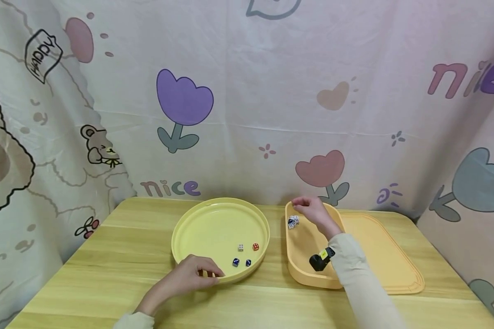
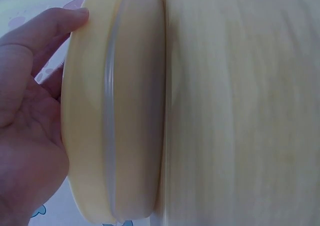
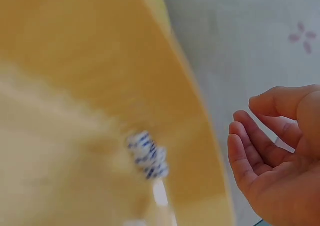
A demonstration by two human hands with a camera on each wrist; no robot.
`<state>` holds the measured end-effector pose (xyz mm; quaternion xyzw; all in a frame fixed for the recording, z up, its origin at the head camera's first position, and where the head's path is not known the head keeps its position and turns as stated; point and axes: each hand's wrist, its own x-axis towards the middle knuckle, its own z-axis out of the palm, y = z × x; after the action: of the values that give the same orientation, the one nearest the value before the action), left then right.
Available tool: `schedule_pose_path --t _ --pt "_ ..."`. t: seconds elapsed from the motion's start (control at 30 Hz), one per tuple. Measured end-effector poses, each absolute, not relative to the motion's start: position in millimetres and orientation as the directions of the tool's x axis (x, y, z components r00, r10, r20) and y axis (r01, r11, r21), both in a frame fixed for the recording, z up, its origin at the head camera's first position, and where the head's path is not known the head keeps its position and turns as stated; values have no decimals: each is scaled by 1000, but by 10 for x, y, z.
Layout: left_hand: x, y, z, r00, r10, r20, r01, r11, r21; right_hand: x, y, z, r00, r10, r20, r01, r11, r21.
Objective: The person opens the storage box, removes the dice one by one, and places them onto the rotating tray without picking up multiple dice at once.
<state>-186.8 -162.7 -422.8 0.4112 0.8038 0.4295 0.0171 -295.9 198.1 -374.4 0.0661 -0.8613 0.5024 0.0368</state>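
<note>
Fingers of the left hand [image 1: 194, 273] grip a round yellow tray [image 1: 214, 233] holding four coloured dice [image 1: 236, 262], lower centre; the right hand [image 1: 314, 213], fingers empty, loosely bent, hovers over an orange rectangular box [image 1: 302, 249] containing mostly white dice [image 1: 293, 222].

Printed words on the curtain [image 1: 263, 87]
"HAPPY" stands inside a black-outlined banner [image 1: 43, 55] at the left; coloured letters [image 1: 174, 188] spell "nice" low down, left of centre, and "nice" [image 1: 472, 82] again at upper right.
</note>
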Motion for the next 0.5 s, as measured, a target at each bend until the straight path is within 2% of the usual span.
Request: schedule_pose_path --t 0.5 --pt "-1859 -1627 -4208 -665 676 316 642 302 705 -3109 2046 -3987 -996 -27 91 -92 484 -870"
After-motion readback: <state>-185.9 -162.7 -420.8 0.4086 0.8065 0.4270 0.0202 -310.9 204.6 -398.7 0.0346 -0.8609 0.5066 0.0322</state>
